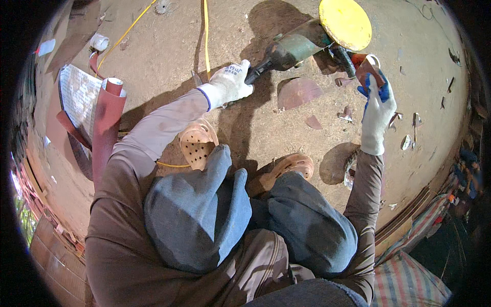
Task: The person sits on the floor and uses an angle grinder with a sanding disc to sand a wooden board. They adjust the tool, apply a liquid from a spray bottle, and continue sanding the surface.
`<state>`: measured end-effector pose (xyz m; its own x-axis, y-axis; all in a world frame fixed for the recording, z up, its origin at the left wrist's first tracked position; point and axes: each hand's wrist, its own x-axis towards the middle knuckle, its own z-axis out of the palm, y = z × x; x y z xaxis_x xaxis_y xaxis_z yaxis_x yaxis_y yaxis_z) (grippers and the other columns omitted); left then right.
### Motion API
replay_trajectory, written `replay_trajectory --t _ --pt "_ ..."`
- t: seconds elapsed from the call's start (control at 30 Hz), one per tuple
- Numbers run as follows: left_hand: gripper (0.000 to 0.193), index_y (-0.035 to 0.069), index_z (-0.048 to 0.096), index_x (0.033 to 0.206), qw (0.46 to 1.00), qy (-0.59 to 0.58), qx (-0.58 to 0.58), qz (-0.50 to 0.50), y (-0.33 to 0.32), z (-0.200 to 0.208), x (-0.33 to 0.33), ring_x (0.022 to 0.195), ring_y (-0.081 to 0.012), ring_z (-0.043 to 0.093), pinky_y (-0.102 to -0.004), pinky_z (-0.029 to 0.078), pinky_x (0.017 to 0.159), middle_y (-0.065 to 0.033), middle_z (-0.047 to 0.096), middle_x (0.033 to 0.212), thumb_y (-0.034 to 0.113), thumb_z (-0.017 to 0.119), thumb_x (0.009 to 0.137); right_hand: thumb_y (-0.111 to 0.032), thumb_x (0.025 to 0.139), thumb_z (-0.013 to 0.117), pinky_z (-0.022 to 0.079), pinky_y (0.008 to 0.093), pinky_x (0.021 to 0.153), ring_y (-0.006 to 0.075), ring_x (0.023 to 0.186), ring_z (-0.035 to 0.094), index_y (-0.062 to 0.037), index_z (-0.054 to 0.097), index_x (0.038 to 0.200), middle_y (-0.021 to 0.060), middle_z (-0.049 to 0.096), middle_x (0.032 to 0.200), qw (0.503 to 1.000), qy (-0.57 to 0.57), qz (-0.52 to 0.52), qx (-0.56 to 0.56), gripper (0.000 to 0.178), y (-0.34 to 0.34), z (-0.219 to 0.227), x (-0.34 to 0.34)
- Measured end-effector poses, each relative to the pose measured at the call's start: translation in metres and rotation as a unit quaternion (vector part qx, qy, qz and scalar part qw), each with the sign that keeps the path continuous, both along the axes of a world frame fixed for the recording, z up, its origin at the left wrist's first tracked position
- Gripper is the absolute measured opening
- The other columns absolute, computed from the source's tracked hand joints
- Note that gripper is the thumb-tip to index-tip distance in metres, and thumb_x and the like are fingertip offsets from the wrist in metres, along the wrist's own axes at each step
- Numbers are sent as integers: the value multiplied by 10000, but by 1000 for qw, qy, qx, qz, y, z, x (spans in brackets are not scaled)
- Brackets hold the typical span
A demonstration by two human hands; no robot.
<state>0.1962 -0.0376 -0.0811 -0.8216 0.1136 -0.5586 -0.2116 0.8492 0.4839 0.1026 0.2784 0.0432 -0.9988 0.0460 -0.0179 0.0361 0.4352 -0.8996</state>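
My left hand point(230, 83), in a white glove, is closed around the black rear handle of a green angle grinder point(296, 47). The grinder lies toward the upper right, its round yellow pad point(346, 23) tilted upward. A black side handle point(343, 60) juts out beside the pad. Just right of that handle, my right hand point(377, 110), in a white glove with blue fingers, grips a small piece of reddish-brown sandpaper point(369, 72). The paper's top edge curls and shows a pale back. A larger rounded sandpaper offcut point(299, 93) rests on the floor between my hands.
Rolled red sandpaper point(108, 128) stands at the left beside a white printed sheet point(79, 97). A yellow cord point(206, 38) crosses the brown floor point(163, 56). Scraps point(346, 113) lie scattered at the right. A tape roll point(350, 171) sits near my right forearm; striped cloth point(409, 279) lies lower right.
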Motion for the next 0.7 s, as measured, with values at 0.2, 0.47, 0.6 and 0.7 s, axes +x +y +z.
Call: replay_trajectory --t 0.2,0.47,0.6,0.7 --pt "463 92 642 953 816 -337 388 265 5 24 -27 733 -162 652 -333 542 677 -59 648 820 506 763 784 -112 936 682 519 283 750 98 829 645 -34 686 1220 63 738 995 988 64 21 137 294 15 -24 -12" --pt "314 185 682 916 763 -317 473 307 12 -22 -16 660 -125 558 -296 462 575 19 590 752 495 661 871 -105 884 693 542 382 816 327 950 700 -58 722 1120 160 726 1013 900 246 82 351 242 5 -18 -25" --pt "337 163 680 964 781 -327 436 304 16 -26 -16 671 -134 579 -308 483 573 4 610 775 491 629 907 -90 860 679 522 400 867 300 991 693 -62 715 1122 129 727 1064 849 277 99 439 266 -1 -22 -30" --pt "325 156 676 954 786 -329 426 304 19 -25 -17 655 -128 575 -304 477 563 9 602 747 474 631 908 -86 839 664 467 423 960 281 1097 649 -57 676 1186 107 714 1142 816 291 135 480 348 -4 -34 -37"
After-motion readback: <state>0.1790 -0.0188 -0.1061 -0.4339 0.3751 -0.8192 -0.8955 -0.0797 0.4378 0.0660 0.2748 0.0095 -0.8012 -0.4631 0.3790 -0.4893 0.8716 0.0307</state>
